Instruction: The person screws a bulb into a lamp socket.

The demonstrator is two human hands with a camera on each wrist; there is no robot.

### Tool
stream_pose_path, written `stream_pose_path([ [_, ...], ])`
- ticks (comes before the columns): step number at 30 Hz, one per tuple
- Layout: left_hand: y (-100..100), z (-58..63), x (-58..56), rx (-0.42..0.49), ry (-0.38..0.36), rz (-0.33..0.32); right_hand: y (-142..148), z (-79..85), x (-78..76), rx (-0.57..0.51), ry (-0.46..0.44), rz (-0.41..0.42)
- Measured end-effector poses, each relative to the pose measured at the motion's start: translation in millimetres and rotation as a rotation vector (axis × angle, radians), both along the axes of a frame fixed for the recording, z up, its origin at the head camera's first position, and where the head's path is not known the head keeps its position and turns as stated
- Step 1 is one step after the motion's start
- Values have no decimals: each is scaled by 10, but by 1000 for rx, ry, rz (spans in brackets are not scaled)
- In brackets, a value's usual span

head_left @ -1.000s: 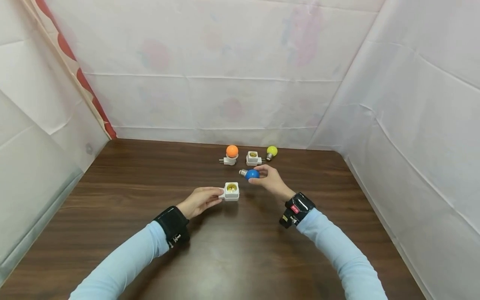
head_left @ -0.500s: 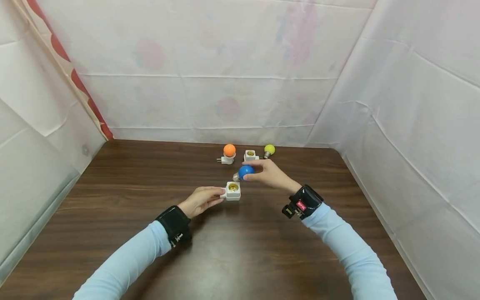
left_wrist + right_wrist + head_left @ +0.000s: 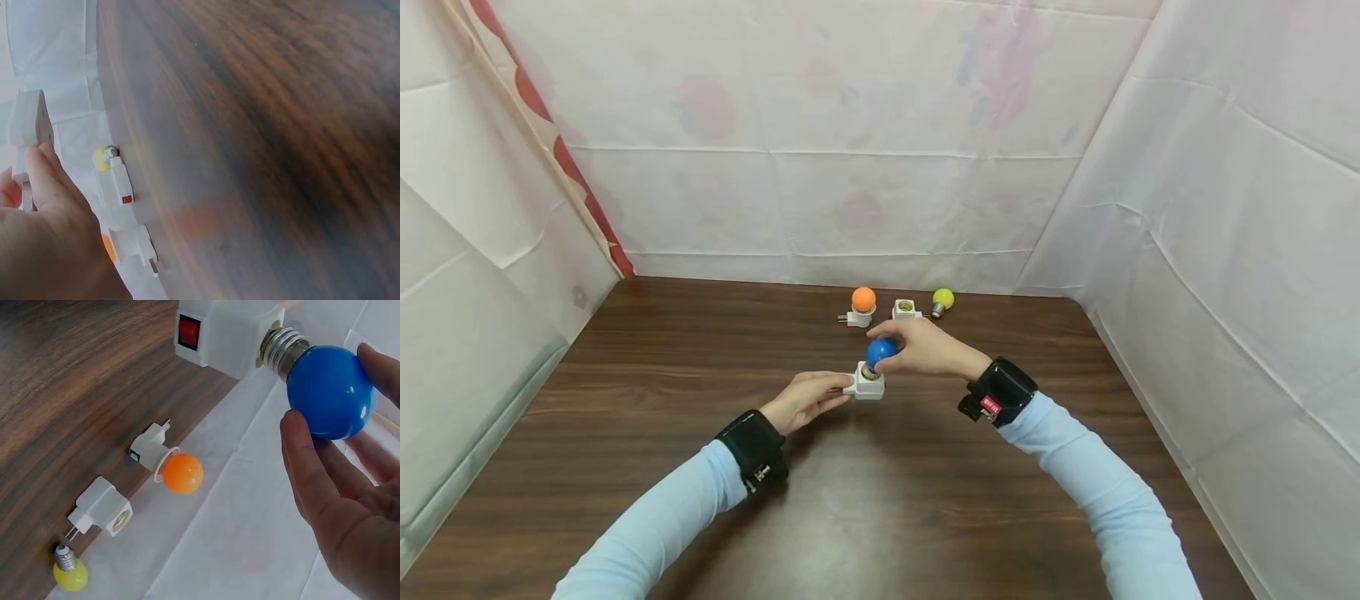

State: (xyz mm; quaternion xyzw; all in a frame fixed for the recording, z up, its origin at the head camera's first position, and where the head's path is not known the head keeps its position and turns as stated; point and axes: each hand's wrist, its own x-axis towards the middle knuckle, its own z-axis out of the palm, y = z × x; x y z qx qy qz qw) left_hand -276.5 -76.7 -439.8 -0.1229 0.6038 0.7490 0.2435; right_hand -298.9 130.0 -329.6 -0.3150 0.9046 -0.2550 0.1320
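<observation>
My left hand [image 3: 805, 402] pinches a white plug-in lamp socket [image 3: 870, 387] by its plug end, its opening facing up. A red switch [image 3: 189, 332] shows on the socket's side in the right wrist view. My right hand [image 3: 921, 348] holds a blue light bulb [image 3: 880, 352] by its round glass, fingers spread around it. The bulb's silver screw base [image 3: 285, 351] is at the mouth of the socket, tilted slightly, with most of its thread showing outside.
At the table's far edge stands an orange bulb [image 3: 863, 299] seated in a white socket [image 3: 859, 318]. Beside it are a bulbless white socket [image 3: 905, 309] and a yellow-green bulb [image 3: 943, 298] lying down. White cloth walls [image 3: 865, 200] enclose the dark wooden table [image 3: 700, 333].
My right hand has moved left and brought the blue bulb from beside the socket to its mouth, turning the screw base downward. The left hand has shifted slightly right with the socket.
</observation>
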Motion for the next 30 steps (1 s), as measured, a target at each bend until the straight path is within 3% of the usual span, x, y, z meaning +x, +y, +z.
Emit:
stream_pose_path([
  [8,48,-2,-3,-16,-13,-15,-72,5,5,93,5,31],
  [19,47,-14,-26,-18,-24,-5,-58,-67,6,86,-10,11],
  [25,24,-26,-22,10,-27,-8,-18,-64,-15,8,-66,12],
  [30,-24,5,0,46,-48,-53,70,-119,-64,-120,-190,69],
])
